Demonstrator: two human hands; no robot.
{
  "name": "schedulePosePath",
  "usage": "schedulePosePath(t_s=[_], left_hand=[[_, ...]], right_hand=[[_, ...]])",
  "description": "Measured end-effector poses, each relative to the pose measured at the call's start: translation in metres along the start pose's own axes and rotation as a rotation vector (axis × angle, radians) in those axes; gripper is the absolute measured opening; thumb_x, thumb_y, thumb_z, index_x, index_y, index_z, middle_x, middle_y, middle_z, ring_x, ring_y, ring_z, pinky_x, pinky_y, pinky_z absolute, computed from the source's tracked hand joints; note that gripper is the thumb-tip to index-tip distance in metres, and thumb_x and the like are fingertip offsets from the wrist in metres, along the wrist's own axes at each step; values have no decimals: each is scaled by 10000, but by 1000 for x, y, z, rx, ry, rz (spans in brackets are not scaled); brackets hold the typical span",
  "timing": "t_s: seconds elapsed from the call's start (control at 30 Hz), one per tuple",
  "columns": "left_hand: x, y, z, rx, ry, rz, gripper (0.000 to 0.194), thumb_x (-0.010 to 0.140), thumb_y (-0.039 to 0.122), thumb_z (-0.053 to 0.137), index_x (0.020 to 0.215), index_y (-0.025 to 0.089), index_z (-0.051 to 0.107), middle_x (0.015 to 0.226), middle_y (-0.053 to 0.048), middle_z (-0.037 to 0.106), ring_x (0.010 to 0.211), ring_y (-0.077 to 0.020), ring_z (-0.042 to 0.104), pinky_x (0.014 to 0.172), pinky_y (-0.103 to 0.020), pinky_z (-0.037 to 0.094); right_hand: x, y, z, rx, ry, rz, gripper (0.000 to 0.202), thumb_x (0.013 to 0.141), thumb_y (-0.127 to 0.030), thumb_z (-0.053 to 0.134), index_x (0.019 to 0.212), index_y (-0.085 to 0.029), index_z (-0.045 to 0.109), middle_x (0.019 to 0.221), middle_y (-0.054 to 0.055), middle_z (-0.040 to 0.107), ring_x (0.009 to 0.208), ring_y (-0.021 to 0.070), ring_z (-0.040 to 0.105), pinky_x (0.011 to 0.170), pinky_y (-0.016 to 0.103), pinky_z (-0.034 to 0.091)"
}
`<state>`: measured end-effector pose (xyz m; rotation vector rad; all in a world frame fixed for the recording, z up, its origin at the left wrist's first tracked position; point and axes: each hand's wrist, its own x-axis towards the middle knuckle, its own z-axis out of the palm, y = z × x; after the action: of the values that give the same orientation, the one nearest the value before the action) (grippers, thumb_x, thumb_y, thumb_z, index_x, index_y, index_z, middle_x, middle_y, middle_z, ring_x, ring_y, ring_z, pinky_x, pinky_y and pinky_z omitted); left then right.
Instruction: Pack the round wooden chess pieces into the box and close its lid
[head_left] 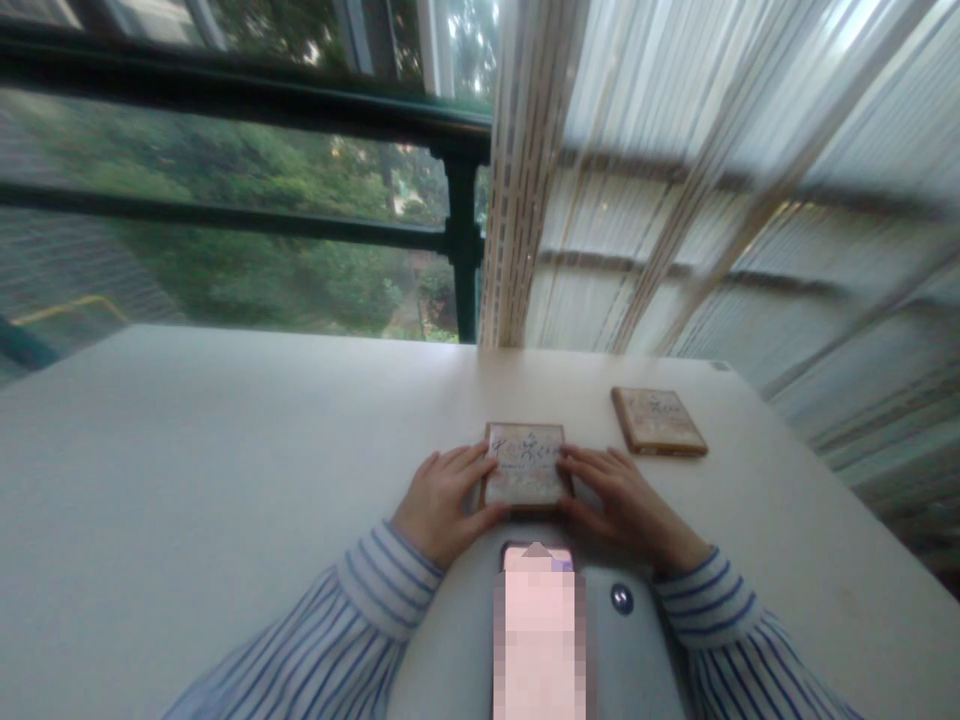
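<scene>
A thin square box (526,472) with a pale printed lid, brown edges and dark brush-style lettering lies flat on the white table (262,430). My left hand (454,495) grips its left side, fingertips on the upper left edge and thumb at the lower left corner. On the opposite side, my right hand (619,498) holds the right edge in the same way, thumb near the lower right corner. A second, similar box (660,420) lies apart, farther back to the right. Both hands come out of blue-and-white striped cuffs.
Just in front of me is a phone (538,640), its screen mostly pixelated. Beside and under it is a pale, smooth surface with a round dark emblem (622,598). Behind the table stand a dark green railing (465,220) and a string curtain (645,220).
</scene>
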<state>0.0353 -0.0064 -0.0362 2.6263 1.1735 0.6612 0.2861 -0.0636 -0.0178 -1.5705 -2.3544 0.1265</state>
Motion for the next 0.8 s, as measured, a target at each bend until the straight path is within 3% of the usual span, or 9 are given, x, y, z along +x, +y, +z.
schedulePosePath(t_s=[0.3,0.47,0.8], left_hand=[[2,-3,2,-28,54,19,500,716,469,594,1134,195,565,1273,-127,514,1152,-285,484,943,-513,385],[13,-3,0,-28,126,50,431,812,394,496,1163,150,548,1295,-144,487,1172,-243,468,986,-424,375],[41,10,2,116,6,55,338,876,281,371,1138,169,553,1234,-121,545,1147,-248,479,956,-453,370]], right_hand=[[0,4,1,3,37,-29,450,816,-417,500,1228,-237,480,1314,104,473,1165,262,462,981,515,298],[11,10,6,-1,117,-17,433,862,-374,442,1260,-203,448,1322,104,463,1183,236,442,971,456,338],[40,9,17,-73,110,5,361,889,-272,379,1229,-191,468,1306,88,484,1211,225,399,988,440,307]])
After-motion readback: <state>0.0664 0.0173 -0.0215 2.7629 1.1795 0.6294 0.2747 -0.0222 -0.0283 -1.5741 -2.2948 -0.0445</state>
